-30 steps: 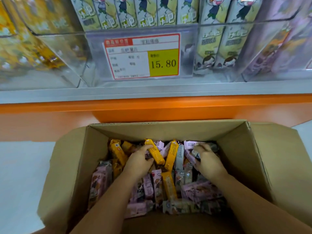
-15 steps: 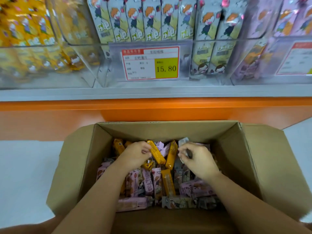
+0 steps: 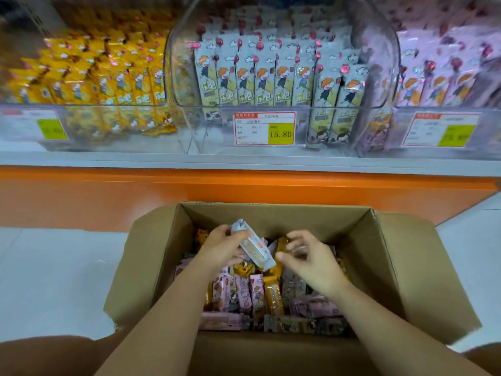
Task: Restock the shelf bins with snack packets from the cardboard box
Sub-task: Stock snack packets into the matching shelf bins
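In the head view, the left hand is grasping a grey packet, lifted just above the heap at the far side of the cardboard box; the right hand is hovering just beside it with curled fingers over a yellow packet, and the blur is not letting me tell if it is pinching anything; I am judging the task far from finished, because many pink, yellow and grey packets are lying in the box, while the clear bins on the far shelf are looking quite full; the box is sitting on a pale floor near an orange shelf base; a price label is hanging on the middle bin.
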{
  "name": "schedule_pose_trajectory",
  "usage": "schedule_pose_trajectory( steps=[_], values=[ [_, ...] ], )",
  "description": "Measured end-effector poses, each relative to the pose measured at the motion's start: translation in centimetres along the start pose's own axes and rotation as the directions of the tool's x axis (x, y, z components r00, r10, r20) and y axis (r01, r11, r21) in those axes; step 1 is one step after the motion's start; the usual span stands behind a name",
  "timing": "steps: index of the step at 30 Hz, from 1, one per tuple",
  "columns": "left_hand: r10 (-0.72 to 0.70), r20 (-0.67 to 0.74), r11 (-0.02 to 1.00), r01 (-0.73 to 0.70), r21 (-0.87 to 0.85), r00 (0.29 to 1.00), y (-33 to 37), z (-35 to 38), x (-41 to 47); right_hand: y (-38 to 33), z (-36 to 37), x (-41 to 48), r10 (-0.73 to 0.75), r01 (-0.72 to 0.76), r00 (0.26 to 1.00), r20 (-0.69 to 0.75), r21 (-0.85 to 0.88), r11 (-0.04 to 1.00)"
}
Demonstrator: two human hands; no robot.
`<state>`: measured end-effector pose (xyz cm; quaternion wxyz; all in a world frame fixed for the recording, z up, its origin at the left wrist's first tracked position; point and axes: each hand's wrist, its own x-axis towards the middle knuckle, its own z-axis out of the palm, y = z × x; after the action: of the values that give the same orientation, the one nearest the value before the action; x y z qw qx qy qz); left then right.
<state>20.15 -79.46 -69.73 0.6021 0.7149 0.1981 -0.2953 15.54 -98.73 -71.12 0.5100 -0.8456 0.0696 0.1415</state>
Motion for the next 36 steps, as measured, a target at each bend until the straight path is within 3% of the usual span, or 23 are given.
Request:
schedule_pose_trajectory(
  steps=[4,10,12,15,19,24,29,36],
  values=[
    [0.064,-0.112,0.998,-0.062,0.018,0.992,-0.5,-0.3,1.3,3.8,-1.3,2.3,0.240,-0.230,0.970,0.045,-0.160,0.960],
    [0.098,-0.151,0.989,-0.079,0.127,0.984,-2.2,0.4,4.1,8.8,2.3,6.6,0.367,-0.298,0.905,0.213,-0.296,0.907],
    [0.091,-0.139,0.984,-0.068,0.166,0.986,-2.7,0.5,4.8,10.4,3.5,7.6,0.409,-0.356,0.892,0.192,-0.260,0.898],
    [0.077,-0.144,0.979,-0.047,0.200,0.987,-3.2,0.4,5.6,9.6,4.1,8.1,0.477,-0.472,0.875,0.087,-0.072,0.879],
    [0.062,-0.138,0.977,-0.032,0.211,0.988,-3.7,0.4,6.3,9.4,4.5,8.1,0.524,-0.543,0.839,0.148,0.143,0.828],
    [0.068,-0.129,0.980,-0.043,0.192,0.989,-4.0,0.3,6.5,8.9,5.1,7.9,0.512,-0.543,0.840,0.182,0.309,0.781],
    [0.069,-0.152,0.981,-0.039,0.192,0.986,-3.4,-0.2,6.0,6.9,4.8,7.7,0.430,-0.533,0.845,0.319,0.420,0.735],
    [0.034,-0.033,0.998,-0.032,0.045,0.999,-0.1,0.1,2.4,0.5,1.6,5.2,0.256,-0.317,0.915,0.311,0.161,0.935]
  ],
)
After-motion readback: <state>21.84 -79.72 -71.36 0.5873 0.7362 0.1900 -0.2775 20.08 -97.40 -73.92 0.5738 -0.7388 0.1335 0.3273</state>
